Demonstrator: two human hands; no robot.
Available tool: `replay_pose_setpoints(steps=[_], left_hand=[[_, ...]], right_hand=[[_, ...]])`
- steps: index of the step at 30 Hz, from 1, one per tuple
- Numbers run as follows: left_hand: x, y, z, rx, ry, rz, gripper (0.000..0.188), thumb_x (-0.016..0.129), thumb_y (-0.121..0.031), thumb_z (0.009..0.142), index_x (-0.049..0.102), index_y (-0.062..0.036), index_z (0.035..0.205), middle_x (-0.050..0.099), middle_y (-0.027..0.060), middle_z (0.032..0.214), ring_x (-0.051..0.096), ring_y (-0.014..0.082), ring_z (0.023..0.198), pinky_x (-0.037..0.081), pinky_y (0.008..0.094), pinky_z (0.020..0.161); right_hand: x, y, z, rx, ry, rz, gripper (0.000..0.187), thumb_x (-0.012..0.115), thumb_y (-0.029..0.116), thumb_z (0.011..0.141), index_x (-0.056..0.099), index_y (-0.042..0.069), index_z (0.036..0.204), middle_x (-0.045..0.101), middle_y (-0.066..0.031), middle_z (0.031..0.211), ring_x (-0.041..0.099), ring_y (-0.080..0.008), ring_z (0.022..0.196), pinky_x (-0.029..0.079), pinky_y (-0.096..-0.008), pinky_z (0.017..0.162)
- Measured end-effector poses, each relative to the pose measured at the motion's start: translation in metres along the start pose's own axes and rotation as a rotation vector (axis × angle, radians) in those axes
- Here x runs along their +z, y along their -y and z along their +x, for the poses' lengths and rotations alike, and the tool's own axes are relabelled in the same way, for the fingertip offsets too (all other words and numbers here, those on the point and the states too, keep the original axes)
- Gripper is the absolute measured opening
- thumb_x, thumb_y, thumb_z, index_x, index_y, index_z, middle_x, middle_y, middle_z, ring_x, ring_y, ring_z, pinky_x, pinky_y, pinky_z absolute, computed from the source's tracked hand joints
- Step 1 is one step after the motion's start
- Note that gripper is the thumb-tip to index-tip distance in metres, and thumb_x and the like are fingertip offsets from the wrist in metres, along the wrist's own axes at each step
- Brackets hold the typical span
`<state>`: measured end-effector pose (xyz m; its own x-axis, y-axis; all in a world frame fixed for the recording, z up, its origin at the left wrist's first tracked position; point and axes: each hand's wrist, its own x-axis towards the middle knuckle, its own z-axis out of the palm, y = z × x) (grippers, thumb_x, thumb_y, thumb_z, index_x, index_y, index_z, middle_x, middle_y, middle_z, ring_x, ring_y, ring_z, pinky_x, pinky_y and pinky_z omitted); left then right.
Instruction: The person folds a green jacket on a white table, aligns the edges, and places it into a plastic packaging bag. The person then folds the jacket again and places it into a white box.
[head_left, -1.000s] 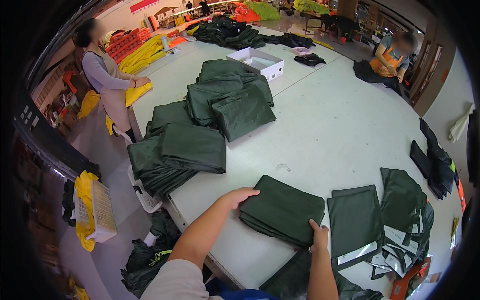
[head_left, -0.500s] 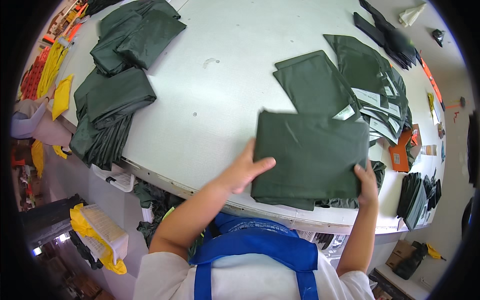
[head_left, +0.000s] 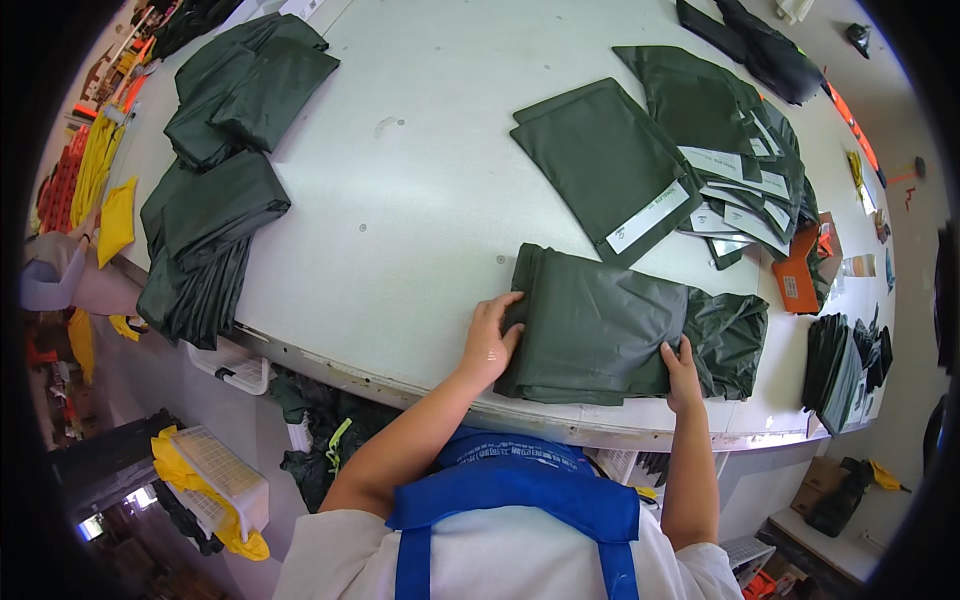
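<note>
A folded bundle of dark green, slightly shiny fabric (head_left: 605, 330) lies at the table's front edge before me. My left hand (head_left: 488, 340) is closed on its left edge, where several layers show. At the bundle's lower right, my right hand (head_left: 683, 378) pinches the fabric between thumb and fingers. A crumpled dark green piece (head_left: 732, 345) shows to the right of the bundle, partly hidden by it. Just beyond lies a flat green packet (head_left: 590, 150) with a white label strip (head_left: 648, 218) along its near edge.
More labelled green packets (head_left: 695, 110) are fanned out at the right, near an orange box (head_left: 797, 275). Stacks of folded green fabric (head_left: 225, 195) stand at the left. A co-worker's arm (head_left: 60, 270) shows at far left. White crates (head_left: 215, 490) stand below the table.
The bundle has come down onto the table's front edge, clear of the labelled packet. My right hand has shifted left and inward on it; the crumpled piece now shows more at its right.
</note>
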<state>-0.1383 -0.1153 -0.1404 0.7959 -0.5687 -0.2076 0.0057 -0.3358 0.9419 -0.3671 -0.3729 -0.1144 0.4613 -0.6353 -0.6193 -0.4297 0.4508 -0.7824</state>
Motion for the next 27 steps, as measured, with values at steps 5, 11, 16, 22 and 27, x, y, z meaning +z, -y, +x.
replay_pose_setpoints(steps=[5,11,16,22,27], left_hand=[[-0.001,0.012,0.01,-0.039,0.055,0.118,0.053,0.063,0.003,0.079,0.051,-0.0125,0.128,0.048,0.0169,0.107,0.053,0.0331,0.097,0.046,0.0366,0.087],[0.005,-0.08,-0.01,0.619,0.077,0.565,0.049,0.059,-0.031,0.089,0.049,-0.0217,0.135,0.031,0.0205,0.147,0.03,0.0433,0.133,0.027,0.0523,0.107],[0.019,-0.024,0.006,0.483,0.284,0.9,0.063,0.062,-0.042,0.084,0.041,-0.0268,0.141,0.014,0.0199,0.155,0.013,0.0453,0.141,0.015,0.0624,0.109],[0.085,-0.084,0.022,0.862,0.515,0.868,0.063,0.064,-0.05,0.08,0.044,-0.0368,0.138,0.022,0.0106,0.154,0.017,0.0402,0.141,0.014,0.0652,0.108],[0.097,-0.098,0.022,0.789,0.686,1.003,0.057,0.065,-0.046,0.08,0.05,-0.034,0.133,0.031,0.0069,0.15,0.024,0.0336,0.139,0.016,0.0582,0.111]], right_hand=[[0.004,0.005,0.005,-0.034,0.012,-0.077,0.058,0.061,0.017,0.092,0.031,0.005,0.14,0.052,-0.0126,0.124,0.05,-0.0195,0.11,0.04,-0.0314,0.097],[0.01,-0.001,0.005,-0.11,-0.047,-0.112,0.056,0.062,0.016,0.091,0.034,0.004,0.139,0.054,-0.0138,0.122,0.051,-0.0196,0.109,0.041,-0.0304,0.095],[0.017,-0.007,0.004,-0.276,-0.173,-0.521,0.073,0.072,0.032,0.082,0.035,0.002,0.137,0.056,-0.0257,0.121,0.056,-0.0326,0.112,0.043,-0.0367,0.094],[0.01,0.014,-0.004,-0.198,-0.112,-0.602,0.067,0.07,0.033,0.082,0.042,0.003,0.134,0.062,-0.0257,0.11,0.062,-0.0343,0.101,0.047,-0.0379,0.088],[-0.16,0.056,0.054,-0.306,-0.698,-0.629,0.056,0.064,0.03,0.086,0.049,-0.002,0.13,0.054,-0.024,0.126,0.054,-0.0328,0.114,0.043,-0.0376,0.098]])
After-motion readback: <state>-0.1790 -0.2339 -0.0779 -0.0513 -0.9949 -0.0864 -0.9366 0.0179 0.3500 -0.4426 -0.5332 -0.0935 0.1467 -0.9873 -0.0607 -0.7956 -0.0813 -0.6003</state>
